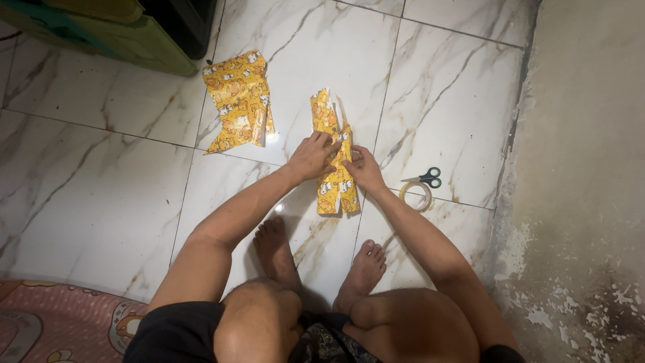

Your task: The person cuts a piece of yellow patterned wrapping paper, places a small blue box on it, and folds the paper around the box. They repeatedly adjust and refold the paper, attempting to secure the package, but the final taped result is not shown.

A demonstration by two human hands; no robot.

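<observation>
A narrow object wrapped in yellow cartoon-print paper [334, 181] lies on the marble floor in front of my feet. My left hand [311, 156] presses on its left side, fingers folded over the paper. From the right, my right hand [363, 168] pinches the paper edge at the middle of the package. The upper end of the wrapping stands loose and open. A separate crumpled sheet of the same yellow paper [240, 99] lies to the left, apart from both hands.
Scissors with green-black handles [426, 179] and a clear tape roll [416, 194] lie just right of my right hand. A green container [114, 30] stands at the top left. A pink mat [60, 323] lies bottom left. A rough wall [584, 168] runs along the right.
</observation>
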